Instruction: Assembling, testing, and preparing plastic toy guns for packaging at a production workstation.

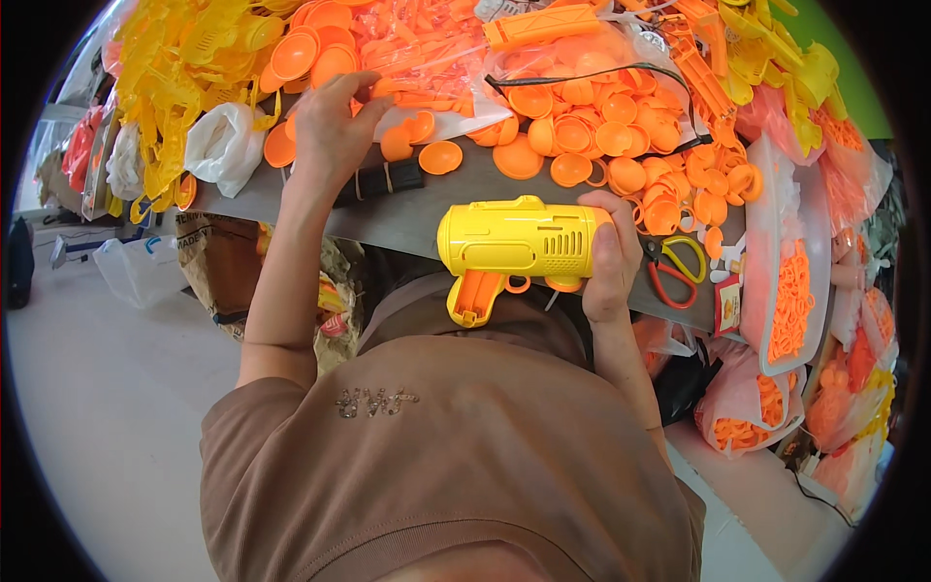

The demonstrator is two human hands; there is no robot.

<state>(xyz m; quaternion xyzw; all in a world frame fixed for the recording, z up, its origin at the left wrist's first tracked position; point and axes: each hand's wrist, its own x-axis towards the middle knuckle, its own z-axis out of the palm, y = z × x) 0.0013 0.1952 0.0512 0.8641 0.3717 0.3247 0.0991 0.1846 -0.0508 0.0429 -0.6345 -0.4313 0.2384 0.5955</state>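
My right hand (613, 260) is wrapped round the muzzle end of a yellow toy gun (514, 236). The gun lies level in front of my chest, its short handle pointing down and showing an orange inside. Over the far left of the table reaches my left hand (332, 121), fingers bent and thumb apart from them. It is at the edge of a heap of orange plastic pieces (417, 53), beside some round orange cups (296, 53). Nothing shows between its fingers, though the fingertips are partly hidden.
Loose orange caps (621, 136) cover the table's middle and right. Scissors (671, 276) with red and yellow handles lie near the front edge. A clear bin (774, 335) of orange parts stands right. Yellow parts (184, 78) are heaped left, above a paper bag (208, 272).
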